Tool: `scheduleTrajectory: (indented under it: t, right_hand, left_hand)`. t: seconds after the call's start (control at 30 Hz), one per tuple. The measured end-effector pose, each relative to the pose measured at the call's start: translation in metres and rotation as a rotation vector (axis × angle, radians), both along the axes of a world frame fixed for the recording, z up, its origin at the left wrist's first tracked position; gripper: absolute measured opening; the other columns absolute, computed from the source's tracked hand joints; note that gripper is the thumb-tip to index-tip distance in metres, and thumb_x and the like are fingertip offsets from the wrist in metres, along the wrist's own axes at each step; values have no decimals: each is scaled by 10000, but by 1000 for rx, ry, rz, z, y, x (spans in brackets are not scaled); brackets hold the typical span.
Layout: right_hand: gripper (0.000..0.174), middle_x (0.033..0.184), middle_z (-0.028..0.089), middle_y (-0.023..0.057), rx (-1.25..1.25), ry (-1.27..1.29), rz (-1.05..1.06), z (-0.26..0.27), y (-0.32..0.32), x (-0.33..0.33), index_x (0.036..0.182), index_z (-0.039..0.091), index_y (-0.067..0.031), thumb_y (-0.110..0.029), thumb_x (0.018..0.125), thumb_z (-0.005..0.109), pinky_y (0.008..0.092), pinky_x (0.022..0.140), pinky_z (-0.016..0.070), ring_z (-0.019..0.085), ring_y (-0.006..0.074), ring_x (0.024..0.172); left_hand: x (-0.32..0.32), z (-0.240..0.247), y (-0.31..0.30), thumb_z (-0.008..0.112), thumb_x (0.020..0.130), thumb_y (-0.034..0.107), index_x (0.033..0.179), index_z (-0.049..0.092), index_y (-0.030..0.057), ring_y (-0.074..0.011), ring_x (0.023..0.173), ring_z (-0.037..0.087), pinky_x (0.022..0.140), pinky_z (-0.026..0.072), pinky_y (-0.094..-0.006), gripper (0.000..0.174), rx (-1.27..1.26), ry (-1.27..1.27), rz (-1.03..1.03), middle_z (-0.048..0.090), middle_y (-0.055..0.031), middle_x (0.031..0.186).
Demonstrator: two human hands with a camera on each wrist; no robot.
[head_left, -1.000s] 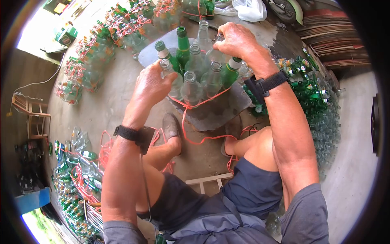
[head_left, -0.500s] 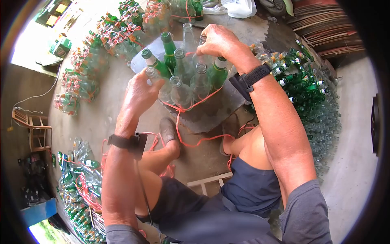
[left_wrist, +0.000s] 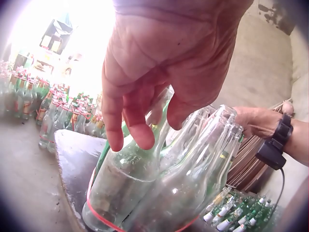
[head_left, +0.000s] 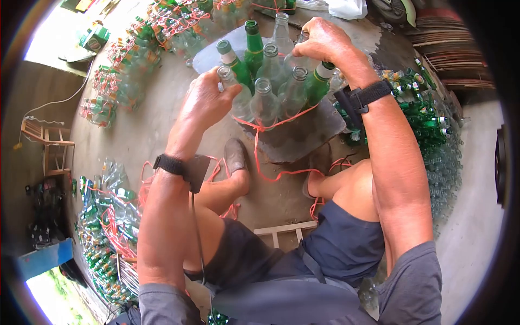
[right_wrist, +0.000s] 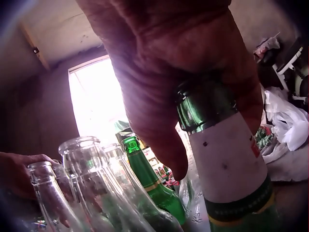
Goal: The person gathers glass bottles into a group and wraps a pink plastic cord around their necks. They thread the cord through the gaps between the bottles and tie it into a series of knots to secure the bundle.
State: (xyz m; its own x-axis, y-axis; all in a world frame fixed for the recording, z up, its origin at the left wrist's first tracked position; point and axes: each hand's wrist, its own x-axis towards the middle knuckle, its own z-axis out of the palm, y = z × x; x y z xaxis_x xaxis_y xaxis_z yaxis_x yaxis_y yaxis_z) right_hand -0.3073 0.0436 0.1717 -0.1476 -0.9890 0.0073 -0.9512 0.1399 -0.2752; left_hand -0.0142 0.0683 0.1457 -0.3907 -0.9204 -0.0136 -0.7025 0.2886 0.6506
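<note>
A cluster of clear and green glass bottles stands upright on a dark slab (head_left: pixel 303 142). Pink plastic cord (head_left: pixel 259 128) loops round the group, knotted at the near side. My left hand (head_left: pixel 208 101) grips a clear bottle (head_left: pixel 244 104) by the neck at the near left corner; the left wrist view has its fingers curled round the glass. At the far right, my right hand (head_left: pixel 327 43) holds another clear bottle (head_left: pixel 297 61) near its mouth. A green bottle with a white neck label (right_wrist: pixel 229 164) stands close under that hand and hides part of the grip.
Cord-tied bottle bundles (head_left: pixel 116 86) line the floor at the far left. Many loose bottles (head_left: pixel 428 119) lie stacked at the right, with more (head_left: pixel 103 233) at the lower left. Loose pink cord trails between the feet. Flattened sheets (head_left: pixel 455 49) are piled at the back right.
The head view swings left and back, shifting the whole scene in frame. Both hands stay on the same two bottles, and the cluster keeps its arrangement.
</note>
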Motion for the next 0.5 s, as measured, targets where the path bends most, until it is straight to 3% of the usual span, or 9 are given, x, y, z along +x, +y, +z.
scheduleTrajectory:
  t: [0.03,0.1,0.27,0.5]
  right_hand:
    - [502,996,784,187,0,3,-5,0,0,0,981,771,-33,-410,663,864,458,846,584,749,347,958]
    - [502,994,784,190,-5,11,-8,1,-1,-1,978,770,-27,-404,659,864,459,841,584,749,345,953]
    - [498,919,780,199,-78,-11,-13,-8,-4,-4,957,781,2,-375,642,863,453,793,577,751,346,884]
    - [538,976,785,206,53,-32,-38,1,-5,-9,1024,787,-5,-372,640,875,448,836,585,760,343,944]
  left_hand:
    - [0,1,1,738,951,198,1155,726,8,-139,690,690,660,555,-354,280,-1,0,4,728,-61,810]
    - [0,2,2,765,914,222,1200,730,42,-413,1008,743,864,555,-492,340,84,30,57,769,-252,1040]
    - [2,5,3,764,909,214,1190,729,33,-414,1030,739,880,553,-487,336,81,41,53,764,-258,1060]
    - [2,3,3,766,903,221,1188,727,34,-426,1017,730,878,549,-493,343,98,24,80,757,-263,1027]
